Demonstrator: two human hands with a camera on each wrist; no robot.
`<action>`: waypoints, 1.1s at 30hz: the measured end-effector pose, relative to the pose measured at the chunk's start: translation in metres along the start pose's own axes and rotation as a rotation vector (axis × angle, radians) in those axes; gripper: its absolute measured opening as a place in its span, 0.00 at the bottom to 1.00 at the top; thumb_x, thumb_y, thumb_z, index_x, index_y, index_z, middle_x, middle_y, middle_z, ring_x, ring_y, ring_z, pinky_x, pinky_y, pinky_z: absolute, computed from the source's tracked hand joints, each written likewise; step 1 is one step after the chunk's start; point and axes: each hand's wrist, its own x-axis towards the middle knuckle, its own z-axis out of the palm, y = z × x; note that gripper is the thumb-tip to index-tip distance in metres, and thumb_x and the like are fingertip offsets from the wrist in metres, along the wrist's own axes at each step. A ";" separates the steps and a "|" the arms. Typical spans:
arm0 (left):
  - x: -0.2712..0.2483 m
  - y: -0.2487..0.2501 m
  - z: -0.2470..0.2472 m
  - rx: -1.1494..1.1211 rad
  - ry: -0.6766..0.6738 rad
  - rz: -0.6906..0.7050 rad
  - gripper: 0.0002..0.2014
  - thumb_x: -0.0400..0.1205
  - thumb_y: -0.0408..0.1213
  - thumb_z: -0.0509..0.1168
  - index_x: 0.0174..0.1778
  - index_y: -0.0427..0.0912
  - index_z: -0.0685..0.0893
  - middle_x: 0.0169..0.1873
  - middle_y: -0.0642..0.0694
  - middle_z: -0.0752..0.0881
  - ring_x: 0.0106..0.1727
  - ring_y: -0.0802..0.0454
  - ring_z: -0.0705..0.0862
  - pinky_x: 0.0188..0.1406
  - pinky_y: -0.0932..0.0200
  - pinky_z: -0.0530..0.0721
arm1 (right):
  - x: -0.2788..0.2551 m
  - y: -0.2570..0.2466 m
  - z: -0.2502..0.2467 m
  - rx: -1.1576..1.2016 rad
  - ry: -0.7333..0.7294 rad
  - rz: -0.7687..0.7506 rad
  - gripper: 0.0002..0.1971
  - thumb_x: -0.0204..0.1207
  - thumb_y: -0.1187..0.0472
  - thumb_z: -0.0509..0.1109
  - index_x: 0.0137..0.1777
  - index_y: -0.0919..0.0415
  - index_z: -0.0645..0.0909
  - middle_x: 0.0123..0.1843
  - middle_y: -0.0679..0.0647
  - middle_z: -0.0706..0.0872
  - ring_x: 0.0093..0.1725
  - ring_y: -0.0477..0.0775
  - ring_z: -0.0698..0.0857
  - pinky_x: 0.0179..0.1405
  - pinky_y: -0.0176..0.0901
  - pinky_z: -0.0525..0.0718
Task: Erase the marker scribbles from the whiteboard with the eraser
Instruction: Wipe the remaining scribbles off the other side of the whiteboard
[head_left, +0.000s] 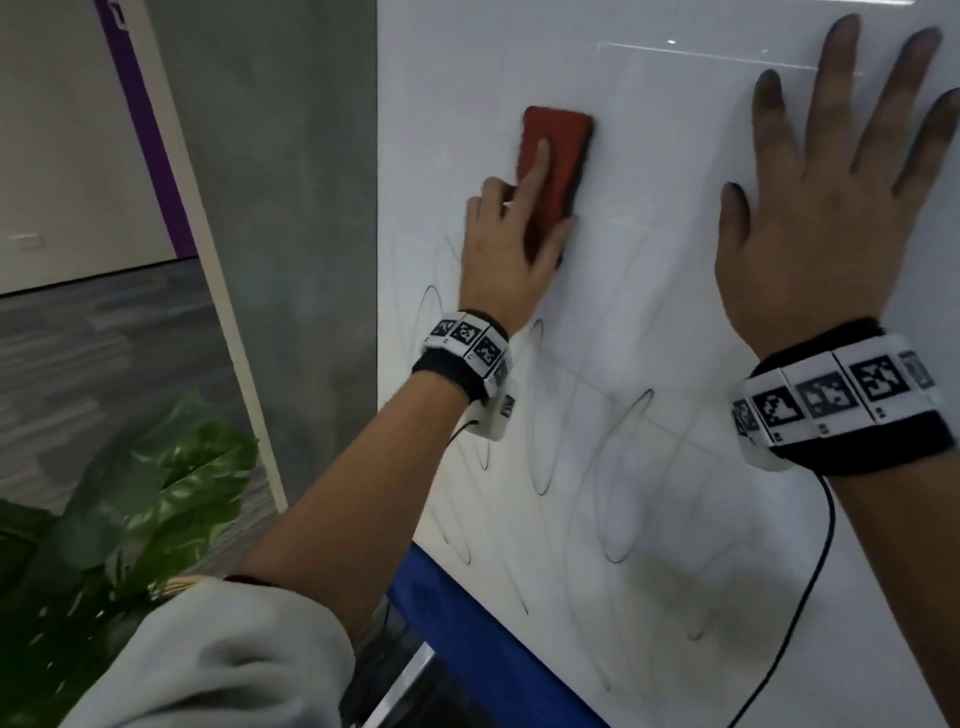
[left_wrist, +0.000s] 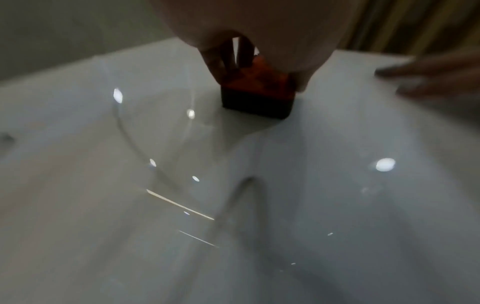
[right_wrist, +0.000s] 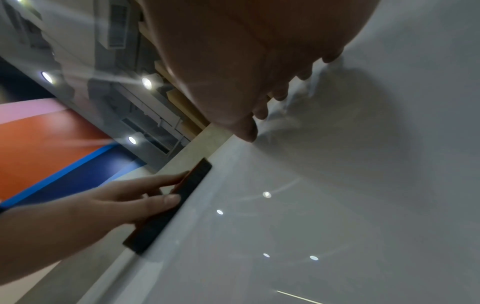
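Gripping the red eraser (head_left: 555, 171) between thumb and fingers, index finger laid along its back, left hand (head_left: 511, 249) pressing it flat on the whiteboard (head_left: 649, 291) near the upper left edge. Right hand (head_left: 821, 208) spread open, fingers straight, palm against the board well to the right of the eraser, fingertips darkened. Thin looping scribbles (head_left: 628, 478) lying below both hands.
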 end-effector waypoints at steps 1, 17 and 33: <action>0.000 -0.016 0.000 0.009 0.024 -0.063 0.33 0.85 0.50 0.67 0.85 0.44 0.68 0.49 0.48 0.71 0.48 0.46 0.74 0.54 0.57 0.75 | 0.000 0.001 0.001 -0.007 0.002 -0.002 0.32 0.90 0.52 0.58 0.91 0.56 0.53 0.92 0.62 0.45 0.89 0.78 0.47 0.86 0.78 0.46; -0.010 -0.018 0.008 -0.028 0.064 -0.318 0.33 0.88 0.49 0.63 0.88 0.43 0.61 0.52 0.46 0.71 0.53 0.48 0.74 0.59 0.62 0.74 | -0.006 0.001 0.000 -0.042 0.016 -0.028 0.33 0.89 0.53 0.62 0.90 0.55 0.54 0.92 0.62 0.45 0.89 0.76 0.47 0.87 0.74 0.45; 0.027 -0.014 -0.007 0.060 0.025 -0.139 0.33 0.87 0.51 0.62 0.87 0.43 0.64 0.56 0.39 0.77 0.53 0.45 0.76 0.57 0.60 0.76 | -0.013 0.005 0.003 -0.025 0.010 -0.051 0.31 0.90 0.52 0.58 0.90 0.54 0.55 0.93 0.61 0.46 0.90 0.75 0.47 0.88 0.71 0.44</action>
